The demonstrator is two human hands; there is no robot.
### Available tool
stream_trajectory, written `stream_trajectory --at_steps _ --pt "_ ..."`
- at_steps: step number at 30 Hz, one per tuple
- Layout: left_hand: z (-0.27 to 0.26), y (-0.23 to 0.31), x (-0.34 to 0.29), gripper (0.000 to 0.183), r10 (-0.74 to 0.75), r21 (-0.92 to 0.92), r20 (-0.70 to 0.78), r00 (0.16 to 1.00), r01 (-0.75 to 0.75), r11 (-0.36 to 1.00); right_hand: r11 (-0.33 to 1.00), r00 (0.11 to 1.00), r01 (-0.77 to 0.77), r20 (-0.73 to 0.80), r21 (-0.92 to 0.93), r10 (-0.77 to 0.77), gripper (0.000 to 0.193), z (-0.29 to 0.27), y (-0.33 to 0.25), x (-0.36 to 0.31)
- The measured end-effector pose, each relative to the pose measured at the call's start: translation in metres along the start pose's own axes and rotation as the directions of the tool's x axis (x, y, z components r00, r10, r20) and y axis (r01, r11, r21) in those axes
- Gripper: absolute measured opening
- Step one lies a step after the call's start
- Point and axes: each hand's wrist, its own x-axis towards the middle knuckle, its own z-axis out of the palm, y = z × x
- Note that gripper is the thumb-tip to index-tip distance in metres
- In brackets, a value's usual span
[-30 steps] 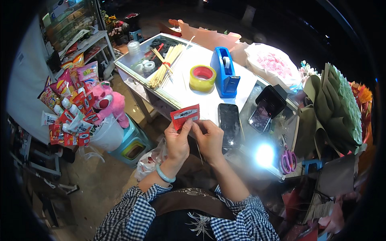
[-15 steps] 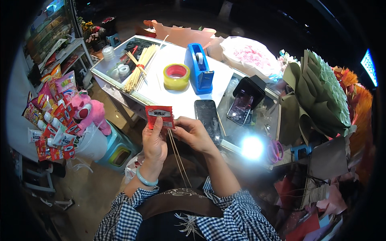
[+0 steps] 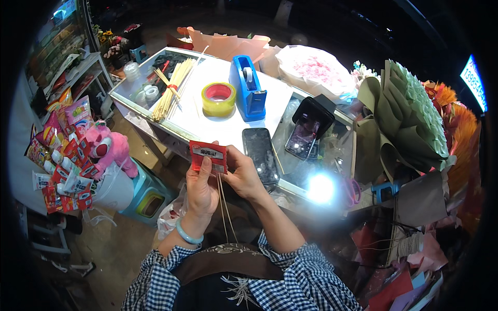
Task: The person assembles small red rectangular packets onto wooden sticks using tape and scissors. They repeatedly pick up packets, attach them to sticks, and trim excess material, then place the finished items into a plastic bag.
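In front of my body, just off the near edge of the table, I hold up a small red snack packet (image 3: 210,152). My left hand (image 3: 200,193) is closed on it, the thumb pressed flat against its front. At the packet's right edge is my right hand (image 3: 243,175), with bent fingers partly hidden behind it. Two thin bamboo sticks (image 3: 225,213) run from under the packet down toward my apron. How their upper ends meet the packet is hidden.
The table bears a yellow tape roll (image 3: 218,106), a blue tape dispenser (image 3: 252,103), bundled sticks (image 3: 174,93) and a dark phone (image 3: 260,155). A bright lamp (image 3: 321,188) glares at right. Wrapped bouquets (image 3: 410,116) crowd the right; snack packets and a pink plush toy (image 3: 116,153) stand left.
The whole view has shifted slightly. The packet's right side has tipped down a little, and my right fingers have gone further behind it. Both hands stay at the packet.
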Motion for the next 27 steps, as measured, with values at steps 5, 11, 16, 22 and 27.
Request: stream_trajectory --at_steps 5,11,16,22,27 --pt "-0.004 0.007 0.005 0.035 0.041 -0.016 -0.028 0.999 -0.041 0.999 0.994 0.997 -0.047 0.067 0.094 0.041 0.024 0.001 0.002 -0.006" --pt "0.003 0.01 0.0 0.042 0.053 0.104 -0.045 0.998 -0.048 0.993 0.886 0.963 -0.217 0.237 0.41 0.126 0.025 0.0 -0.006 -0.01" --pt "0.007 0.011 -0.001 0.043 0.035 0.163 -0.004 0.999 -0.034 0.986 0.895 0.951 -0.25 0.265 0.369 0.157 0.031 0.0 -0.009 -0.008" --pt "0.001 0.015 0.001 0.03 0.002 0.15 0.018 1.0 -0.004 0.989 0.856 0.946 -0.268 0.291 0.443 0.145 0.032 -0.001 -0.005 -0.008" --pt "0.0 0.017 0.002 0.021 -0.013 0.148 -0.005 1.0 0.013 0.989 0.673 0.927 -0.369 0.301 0.641 0.222 0.029 0.001 0.001 -0.01"
